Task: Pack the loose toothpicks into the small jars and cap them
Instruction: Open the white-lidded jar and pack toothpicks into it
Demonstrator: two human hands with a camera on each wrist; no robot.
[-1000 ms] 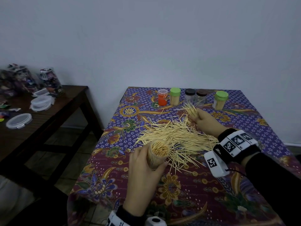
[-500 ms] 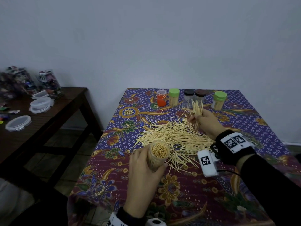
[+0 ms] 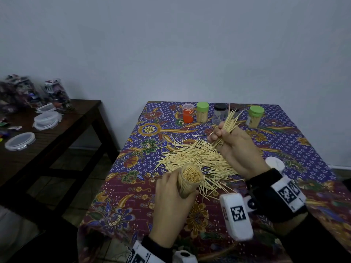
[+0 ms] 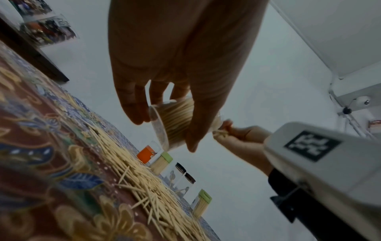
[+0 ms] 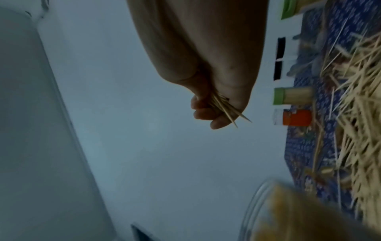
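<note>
My left hand (image 3: pixel 171 198) grips a clear uncapped jar (image 3: pixel 188 180) packed full of toothpicks, held tilted above the near side of the table; the left wrist view shows the same jar (image 4: pixel 173 124) between thumb and fingers. My right hand (image 3: pixel 233 147) is raised over the loose toothpick pile (image 3: pixel 197 160) and clutches a bundle of toothpicks (image 3: pixel 228 122) whose tips fan out upward. In the right wrist view a few toothpick tips (image 5: pixel 228 112) poke from the curled fingers. A white cap (image 3: pixel 274 164) lies on the cloth right of the pile.
Along the table's far edge stand an orange jar (image 3: pixel 188 115), two green-capped jars of toothpicks (image 3: pixel 202 112) (image 3: pixel 255 118) and a dark-capped clear jar (image 3: pixel 220 112). A batik cloth (image 3: pixel 133 196) covers the table. A dark side table (image 3: pixel 57 130) at left carries plastic containers.
My right hand has lifted off the pile with its bundle and drawn back toward me and the jar. The left hand has kept the jar almost still.
</note>
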